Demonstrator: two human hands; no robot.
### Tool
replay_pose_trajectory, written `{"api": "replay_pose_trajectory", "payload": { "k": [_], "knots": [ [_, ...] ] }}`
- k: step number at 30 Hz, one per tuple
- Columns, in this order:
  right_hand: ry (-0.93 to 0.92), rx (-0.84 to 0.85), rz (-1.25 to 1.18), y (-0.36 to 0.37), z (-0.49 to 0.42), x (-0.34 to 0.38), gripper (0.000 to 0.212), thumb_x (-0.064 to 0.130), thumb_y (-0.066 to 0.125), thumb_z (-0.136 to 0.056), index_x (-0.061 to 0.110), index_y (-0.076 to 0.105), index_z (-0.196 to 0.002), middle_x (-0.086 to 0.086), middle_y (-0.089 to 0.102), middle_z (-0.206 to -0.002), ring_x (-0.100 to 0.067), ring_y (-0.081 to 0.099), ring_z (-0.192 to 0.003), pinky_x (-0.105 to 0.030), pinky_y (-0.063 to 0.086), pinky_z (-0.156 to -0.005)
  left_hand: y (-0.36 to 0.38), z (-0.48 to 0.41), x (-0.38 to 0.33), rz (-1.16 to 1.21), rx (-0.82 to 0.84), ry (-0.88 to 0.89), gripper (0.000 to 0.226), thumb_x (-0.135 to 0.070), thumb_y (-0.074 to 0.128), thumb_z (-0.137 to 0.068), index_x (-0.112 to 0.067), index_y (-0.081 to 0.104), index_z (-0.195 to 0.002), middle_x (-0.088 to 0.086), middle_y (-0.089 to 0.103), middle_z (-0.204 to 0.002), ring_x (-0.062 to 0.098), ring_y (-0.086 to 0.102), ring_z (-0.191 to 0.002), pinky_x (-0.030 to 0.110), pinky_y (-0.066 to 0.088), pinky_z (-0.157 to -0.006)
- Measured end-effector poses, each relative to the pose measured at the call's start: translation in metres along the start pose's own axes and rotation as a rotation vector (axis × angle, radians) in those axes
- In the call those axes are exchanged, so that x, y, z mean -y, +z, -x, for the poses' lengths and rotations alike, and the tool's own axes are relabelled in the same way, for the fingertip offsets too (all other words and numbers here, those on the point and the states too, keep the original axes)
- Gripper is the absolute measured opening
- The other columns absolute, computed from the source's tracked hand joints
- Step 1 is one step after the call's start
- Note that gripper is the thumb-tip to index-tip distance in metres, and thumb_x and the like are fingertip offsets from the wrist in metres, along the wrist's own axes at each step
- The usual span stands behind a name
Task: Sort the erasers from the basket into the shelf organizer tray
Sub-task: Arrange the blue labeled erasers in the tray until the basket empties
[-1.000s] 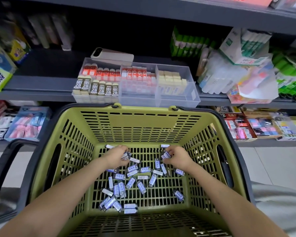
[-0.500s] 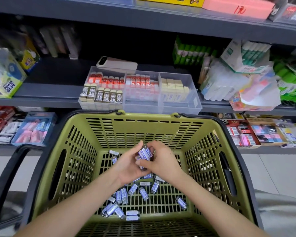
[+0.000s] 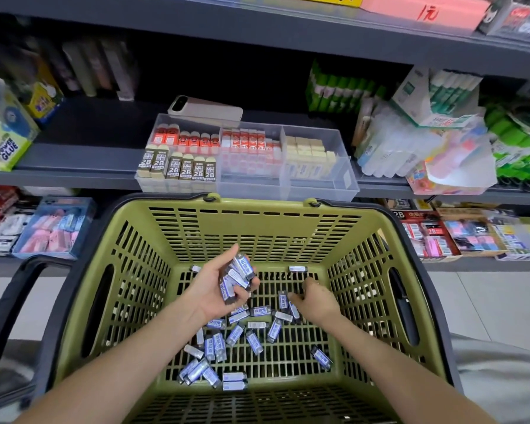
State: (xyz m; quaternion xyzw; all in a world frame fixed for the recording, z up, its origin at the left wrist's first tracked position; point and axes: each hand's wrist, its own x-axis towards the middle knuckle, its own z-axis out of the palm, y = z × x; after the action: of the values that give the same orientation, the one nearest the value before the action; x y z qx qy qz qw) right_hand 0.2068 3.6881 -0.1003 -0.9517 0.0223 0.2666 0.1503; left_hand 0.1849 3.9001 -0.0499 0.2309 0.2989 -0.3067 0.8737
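Note:
Several small erasers in blue-and-white sleeves (image 3: 251, 341) lie scattered on the floor of a green slotted basket (image 3: 257, 231). My left hand (image 3: 214, 289) is raised palm-up above them and holds a bunch of erasers (image 3: 237, 275) in its curled fingers. To the right, my right hand (image 3: 317, 299) reaches down among the loose erasers, fingers curled at the basket floor; what it grips is hidden. A clear organizer tray (image 3: 346, 182) stands on the shelf just behind the basket, with 2B, red and yellow erasers in its compartments; its front middle and front right sections look bare.
A beige phone (image 3: 205, 108) lies behind the tray. Glue boxes (image 3: 6, 139) stand on the left of the shelf, green glue sticks (image 3: 343, 90) and packets on the right. Lower shelves hold more stationery packs. The basket's black handle (image 3: 10, 316) hangs at left.
The hands met above the basket half a second ago; now they have parted. The left hand keeps the bunch of erasers, and the right has gone down to the loose ones.

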Motion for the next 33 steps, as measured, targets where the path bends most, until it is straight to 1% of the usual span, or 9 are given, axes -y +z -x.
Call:
{"api": "replay_pose_trajectory", "payload": {
  "k": [4,7,11,14,20,23,28,31,33],
  "knots": [
    [0.022,-0.007,-0.060,0.021,-0.006,0.003,0.052,0.057,0.055,-0.085,0.013,0.045,-0.110,0.002,0.060,-0.081,-0.016,0.060,-0.071,-0.034,0.054,-0.060,-0.003,-0.001,0.001,0.021,-0.021,-0.005,0.036,-0.041,0.079,-0.062,-0.008,0.064,-0.060,0.011,0.063,-0.074,0.025,0.063,-0.066,0.021,0.044,-0.033],
    [-0.012,-0.041,0.050,0.034,-0.009,0.010,0.052,0.061,0.058,-0.080,0.015,0.047,-0.101,0.001,0.060,-0.084,-0.019,0.059,-0.075,-0.027,0.041,-0.055,-0.004,-0.002,0.001,-0.014,-0.054,-0.012,0.038,-0.041,0.080,-0.059,-0.007,0.067,-0.064,0.014,0.066,-0.077,0.027,0.068,-0.072,0.023,0.048,-0.035],
    [-0.046,-0.056,0.014,0.036,-0.015,0.013,0.031,0.043,0.057,-0.088,0.014,0.047,-0.090,-0.007,0.064,-0.091,-0.025,0.060,-0.083,-0.027,0.035,-0.058,-0.006,-0.003,0.001,-0.089,-0.046,-0.005,0.026,-0.034,0.076,-0.065,-0.009,0.073,-0.070,0.010,0.066,-0.075,0.026,0.067,-0.069,0.019,0.042,-0.033],
    [-0.054,0.001,-0.042,0.028,-0.013,0.012,0.031,0.037,0.059,-0.089,0.013,0.045,-0.075,-0.005,0.055,-0.073,-0.022,0.054,-0.068,-0.028,0.038,-0.056,-0.005,-0.001,0.001,-0.180,-0.129,-0.020,0.024,-0.027,0.080,-0.061,-0.006,0.073,-0.072,0.014,0.066,-0.071,0.027,0.067,-0.066,0.017,0.037,-0.031],
    [-0.161,0.150,-0.651,-0.034,0.012,0.040,0.033,0.030,0.069,-0.084,-0.002,0.061,-0.084,-0.014,0.066,-0.071,-0.014,0.048,-0.039,-0.026,0.040,-0.041,0.009,0.008,-0.006,-0.526,-0.262,-0.021,0.069,-0.031,0.089,-0.042,-0.007,0.068,-0.104,0.015,0.065,-0.090,0.027,0.069,-0.070,0.015,0.032,-0.029],
    [-0.319,0.218,-0.571,-0.066,0.032,0.058,0.027,0.032,0.071,-0.080,0.007,0.060,-0.082,0.000,0.060,-0.063,-0.012,0.047,-0.041,-0.023,0.036,-0.038,0.024,0.017,-0.012,-0.691,-0.187,-0.012,0.073,-0.038,0.090,-0.037,-0.009,0.067,-0.100,0.010,0.069,-0.082,0.026,0.067,-0.068,0.015,0.030,-0.029],
    [-0.493,0.093,-0.361,-0.093,0.051,0.081,0.028,0.029,0.074,-0.077,0.006,0.059,-0.079,0.004,0.050,-0.057,-0.003,0.042,-0.036,-0.019,0.035,-0.036,0.039,0.030,-0.020,-0.797,-0.166,0.031,0.051,-0.035,0.086,-0.052,-0.008,0.067,-0.091,0.007,0.066,-0.073,0.025,0.066,-0.061,0.014,0.026,-0.030],
    [-0.437,0.173,-0.540,-0.103,0.058,0.088,0.030,0.032,0.076,-0.075,0.007,0.059,-0.077,-0.005,0.058,-0.063,-0.010,0.048,-0.036,-0.021,0.037,-0.036,0.042,0.037,-0.025,-0.699,-0.177,0.018,0.018,-0.022,0.073,-0.075,-0.008,0.065,-0.084,0.008,0.064,-0.064,0.023,0.064,-0.055,0.011,0.027,-0.028],
    [-0.384,0.262,-0.754,-0.108,0.061,0.090,0.025,0.025,0.073,-0.078,0.005,0.058,-0.080,-0.013,0.061,-0.071,-0.011,0.052,-0.041,-0.020,0.043,-0.037,0.044,0.041,-0.028,-0.623,-0.180,0.014,0.016,-0.019,0.073,-0.070,-0.008,0.063,-0.076,0.009,0.064,-0.060,0.022,0.063,-0.050,0.011,0.026,-0.028]
  ]
}}
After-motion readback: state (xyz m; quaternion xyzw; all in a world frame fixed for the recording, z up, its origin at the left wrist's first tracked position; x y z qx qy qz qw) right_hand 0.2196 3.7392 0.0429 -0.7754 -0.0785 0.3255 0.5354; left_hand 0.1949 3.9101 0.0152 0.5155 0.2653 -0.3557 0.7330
